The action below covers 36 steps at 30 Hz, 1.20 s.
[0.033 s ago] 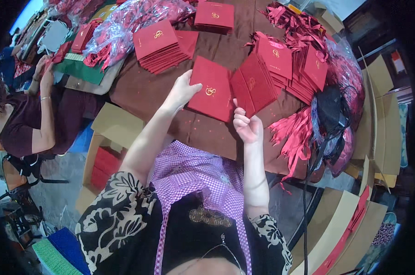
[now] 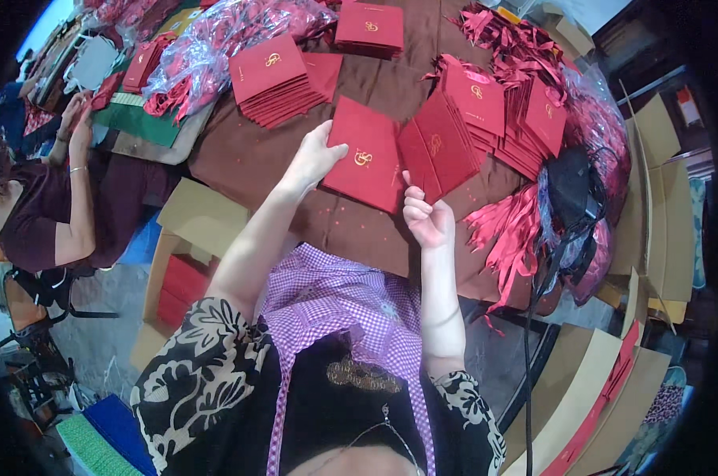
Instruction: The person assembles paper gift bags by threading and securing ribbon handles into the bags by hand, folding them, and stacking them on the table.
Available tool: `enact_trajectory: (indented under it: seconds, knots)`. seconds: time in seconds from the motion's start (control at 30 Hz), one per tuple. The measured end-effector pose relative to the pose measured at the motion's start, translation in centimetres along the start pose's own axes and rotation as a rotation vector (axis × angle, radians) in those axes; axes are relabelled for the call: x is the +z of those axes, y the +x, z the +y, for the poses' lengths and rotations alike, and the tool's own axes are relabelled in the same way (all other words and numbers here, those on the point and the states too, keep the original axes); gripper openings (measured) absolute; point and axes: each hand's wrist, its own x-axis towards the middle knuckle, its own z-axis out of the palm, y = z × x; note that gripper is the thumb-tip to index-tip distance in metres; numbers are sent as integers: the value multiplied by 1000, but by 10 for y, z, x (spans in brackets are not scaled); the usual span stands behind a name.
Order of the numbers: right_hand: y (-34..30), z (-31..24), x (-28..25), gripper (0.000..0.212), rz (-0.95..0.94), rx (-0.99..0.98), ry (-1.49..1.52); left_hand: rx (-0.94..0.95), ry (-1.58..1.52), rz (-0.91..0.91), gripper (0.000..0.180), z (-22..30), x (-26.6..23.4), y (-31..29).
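Hands apart, one pouch each! Left hand point(image 2: 314, 161) clamped on left edge of red pouch point(image 2: 368, 170), thumb on top, gold mark facing up, over brown-covered worktop point(image 2: 244, 155). Right hand point(image 2: 429, 218) pinching lower corner of second pouch point(image 2: 441, 151), held slanted just beside first, other fingers curled. Beyond them: fanned pouch stack point(image 2: 270, 73) on left, another stack point(image 2: 475, 99) on right, loose red ribbons point(image 2: 506, 226) nearer person.
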Motion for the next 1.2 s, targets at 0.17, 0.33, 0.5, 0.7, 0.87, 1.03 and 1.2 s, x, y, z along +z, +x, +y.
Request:
enact_trajectory:
  seconds: [0.17, 0.33, 0.5, 0.7, 0.87, 1.03, 1.2]
  knots:
    - [-6, 4, 2, 45, 3, 6, 42, 12, 32, 2, 46, 2, -1, -2]
    - [-20, 13, -1, 40, 8, -226, -307, 3, -13, -32, 36, 10, 3, -4]
    - [-24, 48, 14, 37, 277, -533, -732, -142, 140, -144, 38, 12, -6, 9]
    - [-8, 82, 3, 34, 624, -657, -1164, -217, 113, -347, 37, 5, 1, 34]
    - [0, 84, 1, 33, 545, -556, -1161, 12, 547, -202, 31, -11, -8, 56]
    - [4, 92, 12, 31, 539, -535, -1088, 201, 780, -3, 28, -7, 3, 57]
    - [12, 86, 11, 30, 571, -519, -1429, 139, 750, -203, 52, 9, -3, 75]
